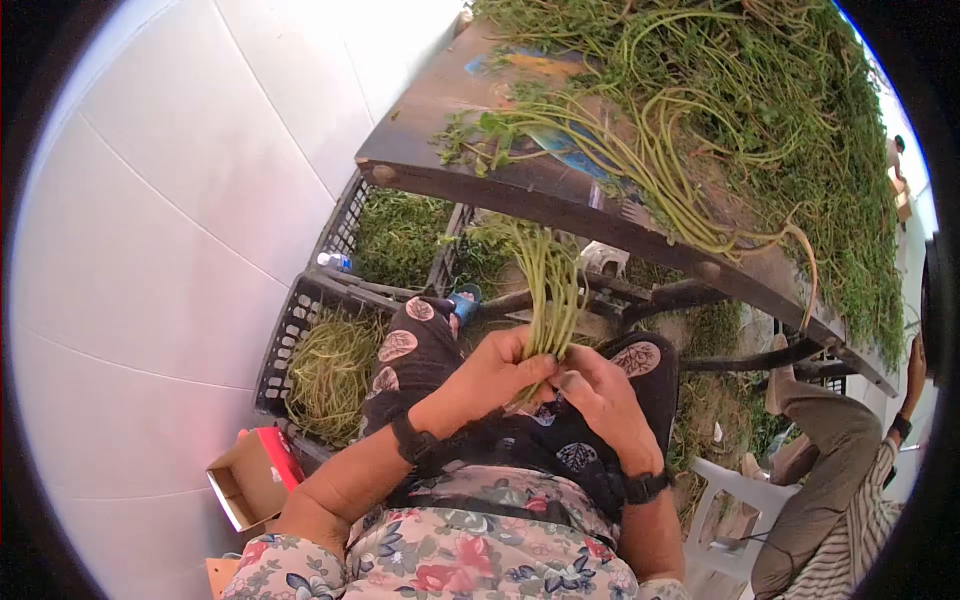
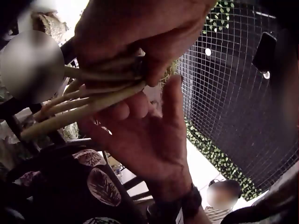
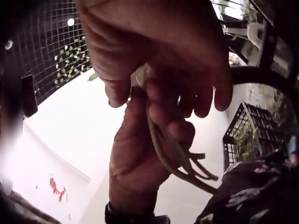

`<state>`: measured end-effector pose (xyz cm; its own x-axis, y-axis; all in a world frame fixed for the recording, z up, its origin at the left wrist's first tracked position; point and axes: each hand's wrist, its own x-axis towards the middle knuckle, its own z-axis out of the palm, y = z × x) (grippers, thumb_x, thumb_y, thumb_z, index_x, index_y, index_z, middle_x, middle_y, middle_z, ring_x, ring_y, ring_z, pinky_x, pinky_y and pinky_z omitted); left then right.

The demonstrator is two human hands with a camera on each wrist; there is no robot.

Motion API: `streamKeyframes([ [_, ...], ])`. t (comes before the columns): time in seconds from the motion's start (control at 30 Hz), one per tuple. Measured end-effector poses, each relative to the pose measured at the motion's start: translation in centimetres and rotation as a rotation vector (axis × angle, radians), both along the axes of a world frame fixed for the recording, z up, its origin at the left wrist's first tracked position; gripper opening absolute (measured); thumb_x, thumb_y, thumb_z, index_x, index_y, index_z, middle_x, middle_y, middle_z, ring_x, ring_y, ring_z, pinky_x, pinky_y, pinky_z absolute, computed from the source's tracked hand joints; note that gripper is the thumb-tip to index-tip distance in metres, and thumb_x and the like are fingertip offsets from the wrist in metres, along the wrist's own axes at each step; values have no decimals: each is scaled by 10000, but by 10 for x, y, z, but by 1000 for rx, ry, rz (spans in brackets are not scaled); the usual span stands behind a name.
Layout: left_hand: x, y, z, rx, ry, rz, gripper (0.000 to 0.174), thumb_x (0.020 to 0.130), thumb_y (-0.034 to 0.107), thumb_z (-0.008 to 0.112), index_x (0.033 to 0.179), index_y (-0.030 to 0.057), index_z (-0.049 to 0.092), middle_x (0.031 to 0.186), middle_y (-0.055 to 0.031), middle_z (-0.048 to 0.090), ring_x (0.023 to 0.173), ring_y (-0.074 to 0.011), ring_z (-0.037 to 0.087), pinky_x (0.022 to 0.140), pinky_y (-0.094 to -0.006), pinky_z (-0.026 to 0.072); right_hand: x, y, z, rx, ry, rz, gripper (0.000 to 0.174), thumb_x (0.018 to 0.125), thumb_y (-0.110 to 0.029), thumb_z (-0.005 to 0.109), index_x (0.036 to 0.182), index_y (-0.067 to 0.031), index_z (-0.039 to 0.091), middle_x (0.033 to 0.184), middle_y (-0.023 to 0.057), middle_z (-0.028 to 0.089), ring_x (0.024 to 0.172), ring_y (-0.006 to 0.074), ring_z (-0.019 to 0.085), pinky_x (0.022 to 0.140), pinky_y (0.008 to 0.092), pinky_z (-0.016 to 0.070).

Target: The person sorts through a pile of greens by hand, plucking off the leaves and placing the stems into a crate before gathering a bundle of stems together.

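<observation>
In the head view my left hand [image 1: 505, 372] grips a bundle of long green stems [image 1: 548, 290], which rises upright above the lap with its short ends below the fist. The left wrist view shows the cut ends of the stems [image 2: 70, 116] jutting out beside the left hand [image 2: 140, 37]. Close against the bundle's lower part is my right hand [image 1: 605, 405]; its thumb stands away from the palm in the left wrist view. From the right wrist, the right hand [image 3: 159, 46] hangs over the left hand [image 3: 135, 149], with fingers loosely bent. Their exact contact with the stems is partly hidden.
A wooden table [image 1: 450, 110] carries a large heap of greens [image 1: 760, 110]. Black crates [image 1: 280, 345] with stems and greens stand at the left, near an open red box [image 1: 262, 475]. Another person [image 1: 825, 450] sits at the right near a white plastic chair [image 1: 735, 510].
</observation>
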<state>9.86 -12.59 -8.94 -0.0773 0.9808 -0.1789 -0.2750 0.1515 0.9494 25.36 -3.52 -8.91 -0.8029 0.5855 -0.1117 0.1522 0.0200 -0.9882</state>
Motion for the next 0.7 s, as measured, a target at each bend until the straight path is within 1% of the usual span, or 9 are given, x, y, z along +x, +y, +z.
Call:
streamKeyframes([
  [0.03, 3, 1, -2, -25, 51, -27, 192, 919, 178, 492, 993, 18, 567, 839, -21, 622, 713, -92, 593, 653, -234, 482, -6, 2, 0, -25, 20, 47, 298, 850, -194, 545, 1044, 32, 557, 937, 57, 614, 717, 134, 571, 683, 266, 471],
  [0.07, 6, 2, -3, -15, 74, -81, 197, 921, 174, 483, 996, 11, 565, 842, -26, 623, 710, -93, 594, 651, -233, 486, -10, 3, 7, -144, 0, 128, 283, 852, -194, 536, 1047, 10, 562, 887, 33, 602, 679, 105, 557, 596, 239, 466],
  [0.17, 17, 0, -4, -35, 90, -201, 212, 927, 168, 461, 996, -4, 563, 847, -36, 625, 704, -98, 597, 648, -234, 498, -14, 1, 18, -440, -12, 20, 255, 858, -191, 524, 1018, 1, 575, 856, 43, 612, 650, 98, 557, 497, 214, 434],
  [0.2, 19, -1, -5, -77, 62, -220, 216, 928, 171, 456, 991, -5, 565, 845, -38, 625, 703, -101, 599, 649, -235, 501, -15, 4, 7, -562, 162, -18, 218, 873, -188, 529, 980, -2, 570, 864, 81, 611, 809, 148, 604, 704, 283, 492],
  [0.27, 18, 1, -8, -170, 113, -299, 251, 939, 198, 431, 971, -9, 570, 838, -48, 623, 707, -111, 603, 642, -240, 503, -9, 10, -3, -709, 240, -110, 210, 882, -170, 520, 1020, -13, 541, 893, 98, 606, 858, 197, 608, 734, 330, 506],
  [0.33, 14, 0, -9, -186, 91, -382, 274, 944, 225, 425, 959, -8, 569, 838, -50, 621, 724, -114, 605, 649, -237, 499, -6, 14, -14, -777, 372, -147, 238, 886, -139, 518, 1102, -46, 483, 945, 119, 589, 960, 298, 590, 772, 412, 520],
  [0.47, 15, -1, -6, -140, -67, -389, 313, 951, 272, 421, 947, -2, 572, 807, -34, 600, 705, -97, 580, 626, -225, 475, -7, 12, -22, -857, 592, -62, 249, 873, -157, 555, 1088, -56, 484, 882, 90, 565, 921, 269, 569, 822, 416, 489],
  [0.63, 9, 4, -8, -80, 53, -420, 283, 920, 273, 469, 958, 11, 567, 693, 7, 527, 595, -70, 498, 535, -209, 416, -7, 12, -18, -923, 696, -131, 191, 863, -160, 574, 1010, -57, 509, 818, 48, 526, 857, 215, 525, 853, 399, 442],
  [0.7, 5, 4, -2, -68, 129, -395, 258, 891, 259, 508, 958, 15, 564, 658, 14, 508, 565, -64, 481, 508, -209, 398, -5, 14, -18, -868, 632, -173, 166, 864, -171, 575, 979, -62, 524, 831, 44, 546, 822, 191, 535, 774, 356, 464],
])
